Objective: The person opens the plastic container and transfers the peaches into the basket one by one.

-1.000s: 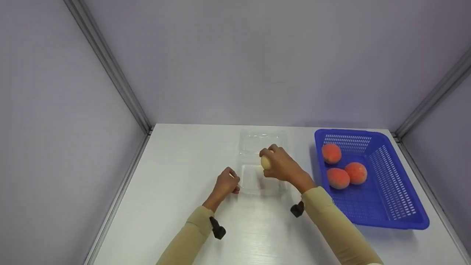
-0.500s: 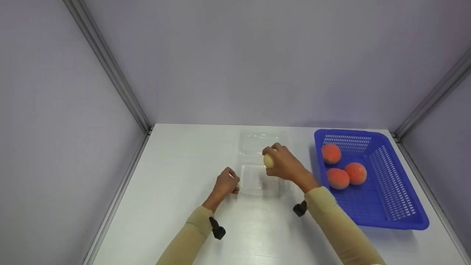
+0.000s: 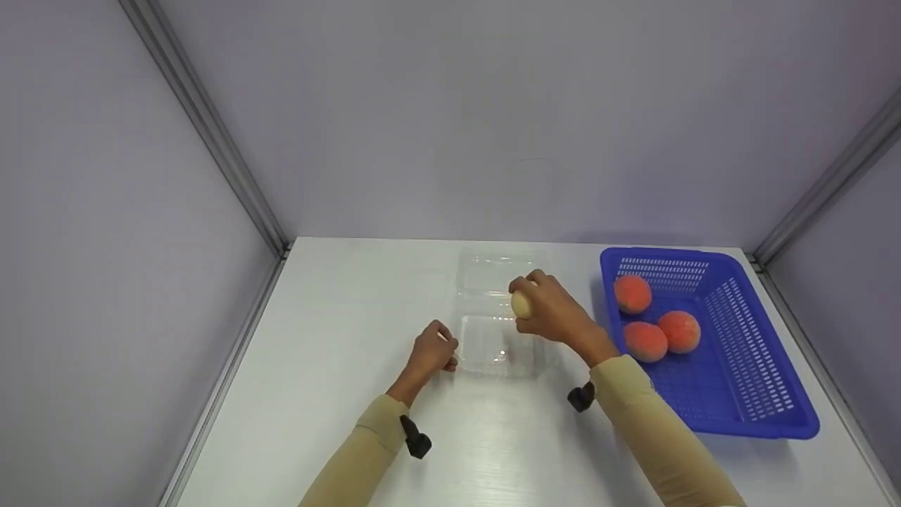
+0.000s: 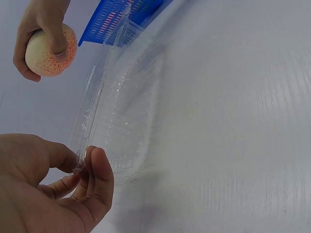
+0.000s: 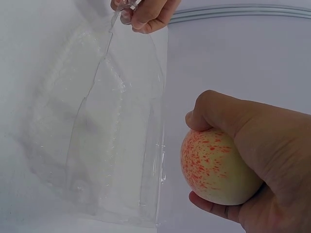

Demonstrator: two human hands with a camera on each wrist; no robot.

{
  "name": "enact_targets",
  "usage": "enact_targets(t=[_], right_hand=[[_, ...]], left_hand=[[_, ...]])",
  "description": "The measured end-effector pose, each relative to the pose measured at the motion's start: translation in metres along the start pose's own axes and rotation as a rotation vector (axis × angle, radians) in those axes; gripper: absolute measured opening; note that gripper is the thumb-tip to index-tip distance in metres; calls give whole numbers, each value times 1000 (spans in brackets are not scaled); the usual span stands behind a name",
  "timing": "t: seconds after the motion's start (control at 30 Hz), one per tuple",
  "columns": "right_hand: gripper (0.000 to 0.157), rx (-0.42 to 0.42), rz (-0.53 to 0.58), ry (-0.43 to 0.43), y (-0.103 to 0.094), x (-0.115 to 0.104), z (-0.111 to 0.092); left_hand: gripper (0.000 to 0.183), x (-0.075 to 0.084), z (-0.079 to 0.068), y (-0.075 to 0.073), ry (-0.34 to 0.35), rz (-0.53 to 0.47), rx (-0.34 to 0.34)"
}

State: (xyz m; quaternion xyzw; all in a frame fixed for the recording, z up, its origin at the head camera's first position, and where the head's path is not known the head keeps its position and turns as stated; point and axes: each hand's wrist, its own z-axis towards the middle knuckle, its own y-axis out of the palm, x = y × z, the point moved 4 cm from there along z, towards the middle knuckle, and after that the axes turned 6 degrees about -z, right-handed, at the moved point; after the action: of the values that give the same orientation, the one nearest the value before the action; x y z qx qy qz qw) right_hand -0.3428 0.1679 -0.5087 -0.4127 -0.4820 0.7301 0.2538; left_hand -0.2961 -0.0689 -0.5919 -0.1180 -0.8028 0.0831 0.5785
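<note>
A clear plastic clamshell box (image 3: 483, 346) lies unfolded on the white table, its lid half (image 3: 486, 273) toward the back wall. My left hand (image 3: 432, 348) pinches the box's left rim between thumb and fingers, as the left wrist view shows closely. Above the right part of the box, my right hand (image 3: 556, 313) grips a peach (image 5: 214, 167), pale yellow with red speckles. Thumb and fingers wrap round its sides, and the palm covers part of it. In the left wrist view the peach (image 4: 48, 54) hangs beyond the box's rim.
A blue slotted basket (image 3: 725, 415) stands at the right of the table, holding three red-orange peaches (image 3: 681, 332). Its left edge is close to my right forearm. Grey panels with metal frame bars enclose the table at the back and sides.
My right hand has shifted a little to the right and toward the back, carrying the peach with it. The left hand and the box stay where they were.
</note>
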Motion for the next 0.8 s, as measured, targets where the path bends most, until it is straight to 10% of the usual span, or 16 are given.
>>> enact_targets(t=[0.8], right_hand=[[54,32,5,37,-17,13,-2]], left_hand=[[6,-1,2,1,-25,26,12]])
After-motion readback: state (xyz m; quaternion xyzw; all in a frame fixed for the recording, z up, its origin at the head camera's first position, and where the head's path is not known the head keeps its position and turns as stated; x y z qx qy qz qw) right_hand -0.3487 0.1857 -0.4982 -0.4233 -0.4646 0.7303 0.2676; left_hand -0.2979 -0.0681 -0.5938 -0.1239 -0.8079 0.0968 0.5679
